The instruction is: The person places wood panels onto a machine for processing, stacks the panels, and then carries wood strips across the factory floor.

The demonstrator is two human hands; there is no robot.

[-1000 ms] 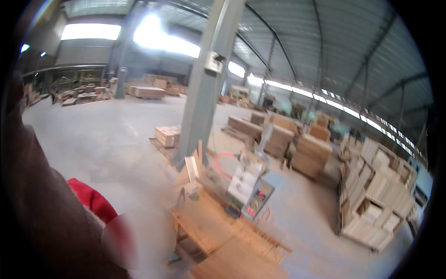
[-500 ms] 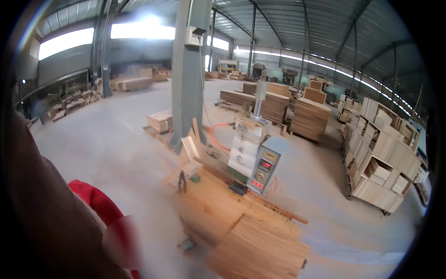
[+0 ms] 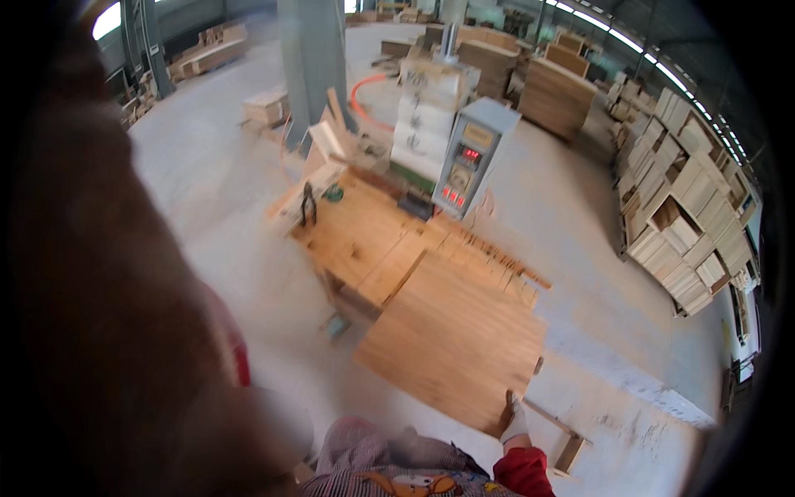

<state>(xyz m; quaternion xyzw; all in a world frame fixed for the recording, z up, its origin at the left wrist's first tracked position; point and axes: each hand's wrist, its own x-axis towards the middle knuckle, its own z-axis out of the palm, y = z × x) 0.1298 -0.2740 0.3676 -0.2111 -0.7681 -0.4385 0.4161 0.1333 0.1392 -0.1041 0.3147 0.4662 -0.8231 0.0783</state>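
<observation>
At the near right corner of a square wooden board (image 3: 455, 340), my right hand (image 3: 515, 421) grips the edge, its thumb on top and the other fingers hidden below. It looks covered by a pale glove, and a red sleeve (image 3: 523, 470) shows behind it. The board lies over the near end of a wooden workbench (image 3: 364, 240). A large, blurred brown shape (image 3: 124, 315), very close to the camera, fills the left side, with some red cloth (image 3: 240, 360) beside it. It seems to be my raised left arm or hand; no fingers can be made out.
Pliers (image 3: 308, 204) stand on the bench's far left. A grey control box (image 3: 476, 157) with red displays rises behind the bench, near a steel column (image 3: 315, 66). A loaded rack of wooden parts (image 3: 687, 207) stands right, with board stacks (image 3: 555, 95) farther back.
The view has tipped downward, bringing the near end of the bench, my lap and my right hand on the board into sight. The brown shape on the left now covers more of the picture.
</observation>
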